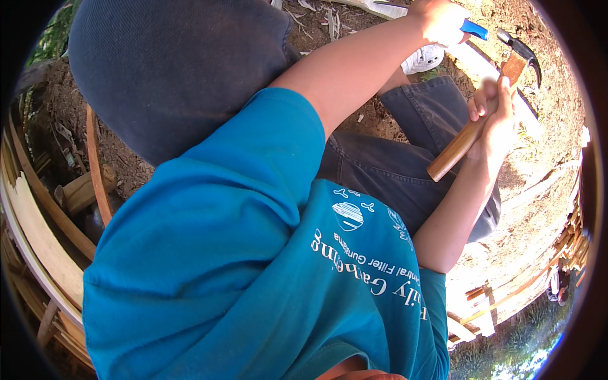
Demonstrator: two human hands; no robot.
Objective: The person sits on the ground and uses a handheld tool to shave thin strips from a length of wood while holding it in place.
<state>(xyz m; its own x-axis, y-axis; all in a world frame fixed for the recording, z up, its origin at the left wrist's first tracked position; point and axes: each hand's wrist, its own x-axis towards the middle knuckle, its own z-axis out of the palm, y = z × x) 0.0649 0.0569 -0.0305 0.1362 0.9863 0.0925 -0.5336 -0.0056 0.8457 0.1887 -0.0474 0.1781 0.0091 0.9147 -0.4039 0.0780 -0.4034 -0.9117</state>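
In my left hand (pixel 440 24), a tool with a blue handle (pixel 475 29) is gripped; its thin dark shaft (pixel 389 4) sticks out on the far side, and it looks like a chisel. My right hand (pixel 496 120) is closed round the wooden handle of a claw hammer (pixel 457 151). The dark hammer head (pixel 522 50) is up near the blue handle's end, apart from it. A pale strip of wood (pixel 475 60) runs beneath the two tools.
My bent legs (pixel 430 114) in dark trousers and a white shoe (pixel 425 59) are close to the work. Wood shavings (pixel 332 24) litter the soil. Long wooden strips (pixel 47 240) stand at the left, and more split wood (pixel 570 237) is at the right.
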